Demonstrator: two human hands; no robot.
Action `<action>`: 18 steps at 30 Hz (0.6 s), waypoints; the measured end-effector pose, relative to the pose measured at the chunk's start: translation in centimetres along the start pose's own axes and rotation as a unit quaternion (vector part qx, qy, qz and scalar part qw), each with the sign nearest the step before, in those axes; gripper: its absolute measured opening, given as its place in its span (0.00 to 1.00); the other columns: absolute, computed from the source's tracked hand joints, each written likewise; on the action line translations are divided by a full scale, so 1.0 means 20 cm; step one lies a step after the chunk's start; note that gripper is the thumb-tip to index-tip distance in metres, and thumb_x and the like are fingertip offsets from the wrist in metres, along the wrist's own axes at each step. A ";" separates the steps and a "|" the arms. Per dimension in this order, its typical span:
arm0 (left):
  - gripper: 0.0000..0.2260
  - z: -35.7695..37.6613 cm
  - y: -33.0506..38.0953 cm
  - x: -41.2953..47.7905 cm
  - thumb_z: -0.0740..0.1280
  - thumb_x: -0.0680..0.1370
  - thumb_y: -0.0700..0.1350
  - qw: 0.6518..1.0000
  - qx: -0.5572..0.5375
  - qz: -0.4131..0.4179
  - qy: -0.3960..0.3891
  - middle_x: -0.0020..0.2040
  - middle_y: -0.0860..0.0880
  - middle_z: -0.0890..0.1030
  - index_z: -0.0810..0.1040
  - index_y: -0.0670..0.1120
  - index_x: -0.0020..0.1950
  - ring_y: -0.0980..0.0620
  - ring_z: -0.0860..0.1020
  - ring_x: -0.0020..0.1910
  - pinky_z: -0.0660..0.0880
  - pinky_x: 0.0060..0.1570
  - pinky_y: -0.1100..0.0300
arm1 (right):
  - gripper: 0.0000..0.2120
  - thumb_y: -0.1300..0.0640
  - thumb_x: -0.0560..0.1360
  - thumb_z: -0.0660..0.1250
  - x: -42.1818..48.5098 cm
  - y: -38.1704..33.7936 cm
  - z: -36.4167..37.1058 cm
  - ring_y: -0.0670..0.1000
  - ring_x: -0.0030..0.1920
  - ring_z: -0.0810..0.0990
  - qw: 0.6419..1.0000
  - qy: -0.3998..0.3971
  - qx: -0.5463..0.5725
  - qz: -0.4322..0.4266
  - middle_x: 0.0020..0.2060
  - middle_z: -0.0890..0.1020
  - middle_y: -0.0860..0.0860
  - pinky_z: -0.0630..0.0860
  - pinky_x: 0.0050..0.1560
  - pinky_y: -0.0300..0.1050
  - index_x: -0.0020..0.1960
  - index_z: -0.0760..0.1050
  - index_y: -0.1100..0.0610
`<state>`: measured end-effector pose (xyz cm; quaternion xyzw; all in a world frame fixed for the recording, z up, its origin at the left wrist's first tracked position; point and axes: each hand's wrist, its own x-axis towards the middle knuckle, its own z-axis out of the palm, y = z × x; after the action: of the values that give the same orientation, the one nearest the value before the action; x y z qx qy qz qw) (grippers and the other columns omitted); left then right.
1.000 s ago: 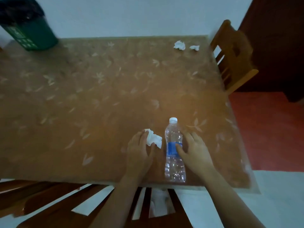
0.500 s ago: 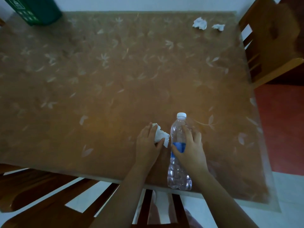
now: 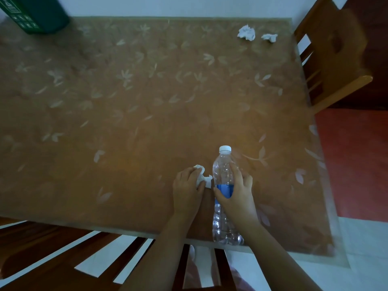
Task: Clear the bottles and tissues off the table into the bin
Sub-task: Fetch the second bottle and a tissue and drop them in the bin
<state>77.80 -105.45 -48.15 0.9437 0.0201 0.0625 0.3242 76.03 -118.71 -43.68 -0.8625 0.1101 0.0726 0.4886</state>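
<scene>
My right hand (image 3: 235,194) grips the bottle (image 3: 224,198) lying on the tabletop (image 3: 126,122); just left of it, my left hand (image 3: 186,190) clutches a crumpled tissue (image 3: 202,177). The bin (image 3: 39,13) stands far beyond.

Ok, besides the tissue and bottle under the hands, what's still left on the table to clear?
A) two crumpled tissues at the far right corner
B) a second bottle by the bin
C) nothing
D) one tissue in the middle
A: two crumpled tissues lie side by side near the far right corner of the table, and no second bottle shows.
</scene>
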 end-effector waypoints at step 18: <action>0.11 -0.50 0.25 -0.17 0.69 0.74 0.40 0.971 -0.155 -0.101 0.153 0.48 0.62 0.73 0.79 0.47 0.56 0.69 0.72 0.49 0.68 0.48 0.73 | 0.34 0.55 0.70 0.71 -0.11 -0.32 -0.17 0.43 0.55 0.68 0.986 -0.064 0.030 -0.150 0.68 0.59 0.48 0.70 0.38 0.25 0.68 0.56 0.38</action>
<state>73.16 -103.51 -37.56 0.8543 0.1545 0.1755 0.4642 75.63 -118.16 -36.05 -0.8477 -0.0499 0.0500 0.5258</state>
